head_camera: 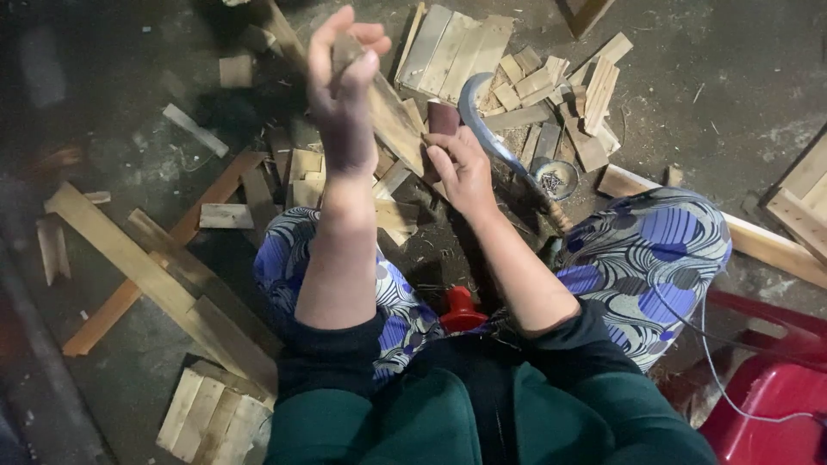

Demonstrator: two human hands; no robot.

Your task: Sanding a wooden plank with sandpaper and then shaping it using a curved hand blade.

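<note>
My left hand (342, 95) is raised in front of me, its fingers wrapped around the top end of a flat wooden slat (392, 116) that slants down to the right. My right hand (461, 168) sits lower, at the slat's bottom end, and grips a small dark reddish-brown block (443, 115) pressed against the wood. A curved metal sickle blade (478, 116) with a wooden handle (558, 215) lies on the floor just right of my right hand. My knees in blue patterned fabric (655, 250) frame the spot.
Short wood offcuts (551, 95) are heaped beyond my hands. Long planks (146, 271) cross on the floor at left, and a small slatted panel (211, 418) lies at lower left. A red plastic stool (771, 405) stands at lower right. A small round tin of nails (556, 178) sits near the sickle.
</note>
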